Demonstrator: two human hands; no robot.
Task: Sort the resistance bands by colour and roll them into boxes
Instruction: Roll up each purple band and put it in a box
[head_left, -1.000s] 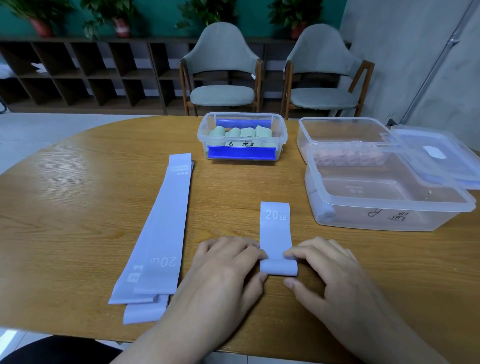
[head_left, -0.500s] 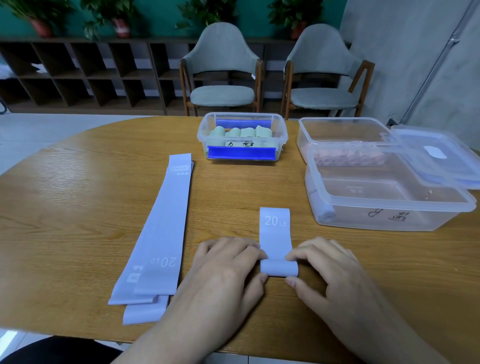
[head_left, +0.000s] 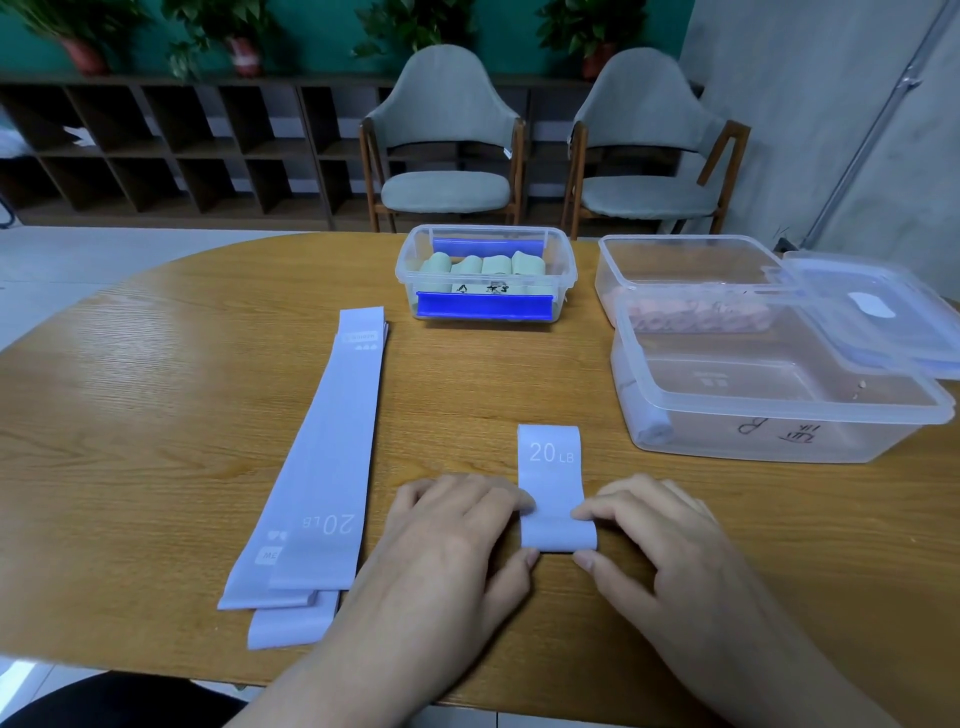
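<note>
Item 1. I log the oval wooden desk (head_left: 156, 415), which carries everything below.

Item 2. Large clear plastic box (head_left: 779, 415) at the right, with handwriting on its near wall. One rolled lilac band (head_left: 647, 423) lies inside against its left wall.

Item 3. A second clear plastic box (head_left: 675, 265) behind it holds pinkish rolls, blurred through the wall. A clear lid (head_left: 872, 312) rests tilted across the two boxes.

Item 4. Small clear plastic box with blue clips (head_left: 485, 306) at the far centre, holding a row of pale green rolled bands (head_left: 483, 264).

Item 5. Flat stack of long lilac resistance bands (head_left: 322, 467) left of centre, lying on the desk, the top one printed "20 LB".

Item 6. Lilac resistance band being rolled (head_left: 553, 488), near the front edge, between my hands. Its rolled end faces me; the free tail printed "20 LB" lies flat and points away. Against the frame from a second ago I note the tail is shorter, its far end drawn closer to the roll.

Item 7. Left hand (head_left: 457, 530): grip clamped on the roll's left end, fingertips on top and thumb at the near edge, as before.

Item 8. Right hand (head_left: 654, 530): grip likewise pinching the roll's right end, place unchanged.
</note>
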